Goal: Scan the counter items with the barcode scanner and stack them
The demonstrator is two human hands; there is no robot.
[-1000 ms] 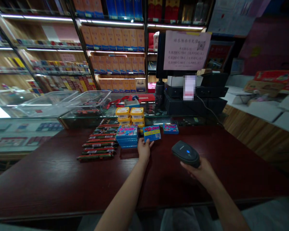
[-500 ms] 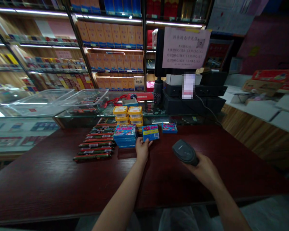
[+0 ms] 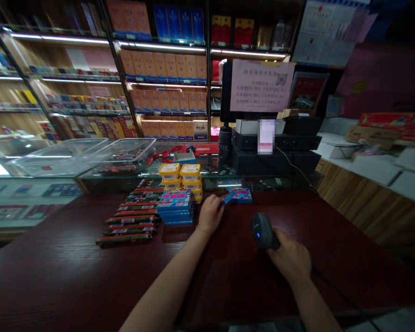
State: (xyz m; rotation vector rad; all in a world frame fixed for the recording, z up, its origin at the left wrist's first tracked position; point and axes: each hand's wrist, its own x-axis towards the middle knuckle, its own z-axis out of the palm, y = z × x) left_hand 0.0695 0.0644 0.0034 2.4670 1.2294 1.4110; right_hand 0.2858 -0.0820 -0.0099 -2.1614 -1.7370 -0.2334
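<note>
My left hand (image 3: 210,215) is closed on a small blue box (image 3: 228,197), tilted so that mostly a narrow side shows. Right behind it, another blue box (image 3: 242,195) with a colourful printed top lies on the counter; I cannot tell whether the two touch. Left of that hand stands a stack of the same blue boxes (image 3: 174,207). In my right hand (image 3: 292,258) is a dark barcode scanner (image 3: 263,230), held by its handle above the counter, a blue light lit on its head. Its cord (image 3: 335,288) trails off at the lower right.
Yellow-lidded tubs (image 3: 190,172) are piled behind the stack. A row of thin, dark packaged sticks (image 3: 127,228) lies to its left. Clear plastic bins (image 3: 124,150) rest on the glass case. A monitor with a pink notice (image 3: 261,87) stands above black equipment (image 3: 276,159) at the back.
My left hand has moved the blue box slightly right, turning it from its flat printed face to a narrow side. The scanner has turned, and its blue light now shows.
</note>
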